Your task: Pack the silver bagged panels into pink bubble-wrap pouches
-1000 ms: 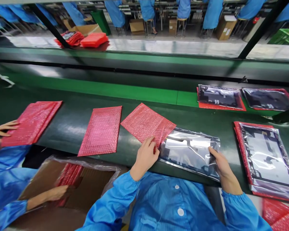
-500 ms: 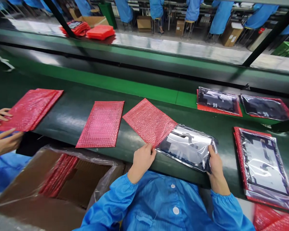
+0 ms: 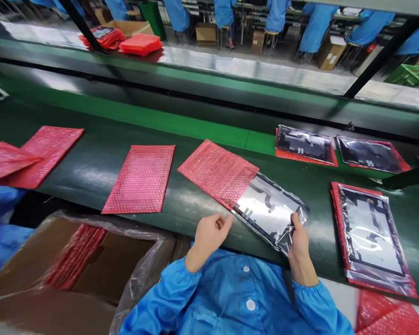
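Observation:
A tablet-like display panel in a clear plastic sleeve (image 3: 265, 209) lies slantwise on the dark green bench, its left end inside a red bubble bag (image 3: 218, 172). My right hand (image 3: 299, 246) grips the panel's right end, thumb on top and the other fingers hidden underneath. Just below the bag's mouth is my left hand (image 3: 209, 237), with its fingers loosely curled, the thumb apart from them and nothing held. Another red bubble bag (image 3: 139, 179) lies flat to the left.
Sleeved panels on red bags lie at right, one in front (image 3: 372, 232) and two behind (image 3: 305, 144). A plastic-lined carton (image 3: 101, 274) holding red bags stands at lower left. At far left, a co-worker's blue sleeve (image 3: 3, 237) is beside more red bags (image 3: 52, 149).
My left hand has let go of the bag's edge. The panel and bag now lie more nearly in line, with the panel's right end turned toward me. At left, the co-worker has lifted a red bag.

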Action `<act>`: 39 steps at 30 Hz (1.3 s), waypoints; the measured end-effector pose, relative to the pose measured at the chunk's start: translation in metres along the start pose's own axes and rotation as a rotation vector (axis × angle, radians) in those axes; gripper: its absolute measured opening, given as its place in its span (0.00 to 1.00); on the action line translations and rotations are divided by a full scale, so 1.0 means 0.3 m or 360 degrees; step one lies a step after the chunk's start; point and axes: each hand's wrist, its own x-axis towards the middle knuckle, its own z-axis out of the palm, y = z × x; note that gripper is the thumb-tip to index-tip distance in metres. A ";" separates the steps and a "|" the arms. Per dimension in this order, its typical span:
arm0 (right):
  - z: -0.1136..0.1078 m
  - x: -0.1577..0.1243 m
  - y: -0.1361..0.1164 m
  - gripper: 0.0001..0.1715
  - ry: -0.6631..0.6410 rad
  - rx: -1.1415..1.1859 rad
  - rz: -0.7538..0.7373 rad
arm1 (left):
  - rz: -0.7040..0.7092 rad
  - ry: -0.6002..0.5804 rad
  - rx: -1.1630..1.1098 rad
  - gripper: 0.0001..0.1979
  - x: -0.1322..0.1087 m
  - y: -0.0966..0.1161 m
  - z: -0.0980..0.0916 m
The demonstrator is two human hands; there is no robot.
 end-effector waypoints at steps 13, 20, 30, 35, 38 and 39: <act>0.053 -0.250 0.020 0.30 -0.0779 0.0191 0.0271 | -0.0964 0.0474 -0.2147 0.19 0.087 -0.028 0.000; 0.061 -0.120 -0.076 0.36 -0.0748 -0.0531 -0.0066 | -0.0820 0.0330 -0.1514 0.21 0.031 -0.016 -0.052; 0.138 -0.138 -0.065 0.27 -0.0612 -0.1411 -0.0658 | -0.0471 0.0134 -0.1115 0.20 -0.027 -0.028 0.005; 0.073 -0.153 -0.046 0.26 -0.0702 -0.1792 -0.0692 | -0.0259 0.0250 -0.0833 0.20 -0.064 -0.042 0.014; 0.036 -0.176 -0.034 0.24 -0.0627 -0.1856 -0.0619 | -0.0114 0.0091 -0.0574 0.18 -0.099 -0.045 0.003; 0.026 -0.184 -0.032 0.23 -0.0621 -0.1858 -0.0584 | -0.0078 0.0031 -0.0480 0.17 -0.110 -0.045 -0.002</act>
